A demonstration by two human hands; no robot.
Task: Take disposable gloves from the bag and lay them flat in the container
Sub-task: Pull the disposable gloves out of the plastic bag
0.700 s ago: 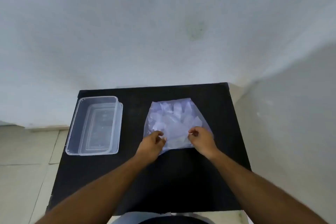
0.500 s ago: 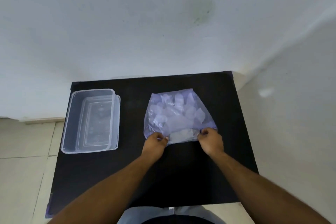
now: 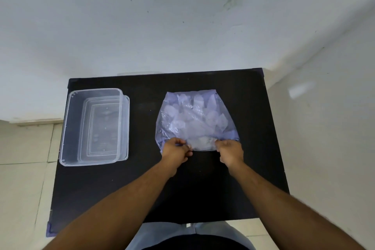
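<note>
A clear plastic bag (image 3: pixel 195 119) full of translucent disposable gloves lies flat on the black table (image 3: pixel 203 184), right of centre. My left hand (image 3: pixel 176 149) pinches the bag's near edge at its left corner. My right hand (image 3: pixel 230 151) pinches the same edge at its right corner. The two hands are apart, with the bag's mouth stretched between them. An empty clear rectangular container (image 3: pixel 95 126) stands on the table's left side, a hand's width from the bag.
The container sits on what looks like its lid (image 3: pixel 126 128), which sticks out on the right. A white wall rises right behind the table. Pale floor tiles (image 3: pixel 24 158) show beyond the table's left edge.
Both hands have slid outward along the bag's near edge, from close together to its two corners, spreading it wider. The bag and container stay in place.
</note>
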